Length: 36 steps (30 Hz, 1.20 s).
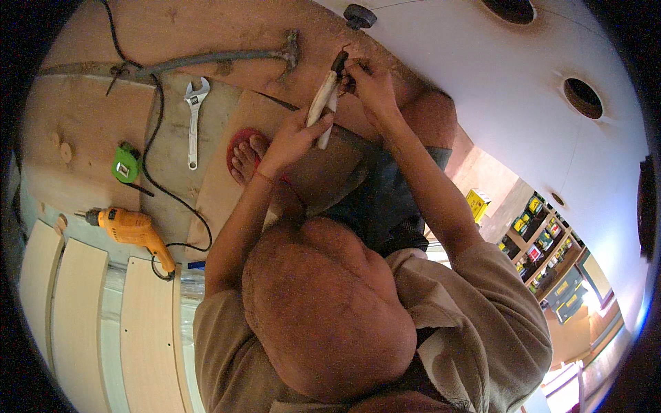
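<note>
My left hand (295, 141) is wrapped round the pale, worn handles of a pair of pliers (319, 103). Their dark jaws point away from me, and a thin bit of wire (346, 47) seems to stick out at the tip. Right beside the jaws, my right hand (372, 86) has its fingers curled and pinched together. Whatever lies between those fingers is too small and dark to make out. Both hands are close together over the brown board floor, near the lower edge of a large white panel (475, 55).
To the left lie a hammer (291, 55), an adjustable wrench (194, 127), a green tape measure (125, 164) and an orange drill (131, 227) with a black cord (162, 110). Pale wooden slats (77, 296) are at lower left. A stocked shelf (533, 244) stands right.
</note>
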Tool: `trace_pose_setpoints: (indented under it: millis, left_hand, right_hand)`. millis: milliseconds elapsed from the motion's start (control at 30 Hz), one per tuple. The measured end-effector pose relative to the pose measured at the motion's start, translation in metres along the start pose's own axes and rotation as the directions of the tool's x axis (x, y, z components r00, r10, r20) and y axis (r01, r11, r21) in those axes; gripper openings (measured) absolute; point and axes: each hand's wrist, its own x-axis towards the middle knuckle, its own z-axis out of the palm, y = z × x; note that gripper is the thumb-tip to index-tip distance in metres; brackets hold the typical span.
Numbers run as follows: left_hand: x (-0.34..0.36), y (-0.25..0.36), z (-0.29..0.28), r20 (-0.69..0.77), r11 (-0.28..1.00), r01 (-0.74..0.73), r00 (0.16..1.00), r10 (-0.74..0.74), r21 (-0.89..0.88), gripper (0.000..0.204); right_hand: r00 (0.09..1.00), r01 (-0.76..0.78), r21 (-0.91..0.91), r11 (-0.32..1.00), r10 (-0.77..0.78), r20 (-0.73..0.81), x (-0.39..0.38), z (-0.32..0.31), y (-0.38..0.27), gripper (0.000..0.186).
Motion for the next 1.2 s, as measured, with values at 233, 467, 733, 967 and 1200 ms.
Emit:
trace_pose_setpoints:
  millis: [233,467,733,967,1200]
  left_hand:
    - [0.002,0.015,0.003,0.009,0.997,-0.033,0.999,0.034,-0.072,0.036]
    - [-0.001,0.017,0.004,0.018,0.994,-0.009,1.0,0.011,-0.108,0.036]
    - [-0.006,0.012,-0.002,0.088,0.978,-0.033,0.995,0.052,-0.206,0.034]
    - [-0.01,0.009,-0.01,0.238,0.852,0.083,0.97,0.05,-0.517,0.037]
    - [-0.022,0.016,-0.018,0.434,0.614,0.269,0.891,0.134,-0.742,0.047]
  right_hand:
    - [1.0,0.013,0.03,0.999,-0.013,0.001,-0.006,-0.001,-0.007,0.017]
    - [0.997,-0.071,0.057,0.996,0.069,0.037,-0.015,-0.001,-0.022,0.03]
    - [0.991,-0.056,0.332,0.942,0.011,0.135,0.01,-0.007,-0.001,0.03]
    - [0.944,-0.308,0.707,0.637,0.114,0.309,0.014,-0.002,-0.003,0.027]
    - [0.879,-0.3,0.772,0.561,-0.151,0.452,0.02,-0.005,-0.002,0.025]
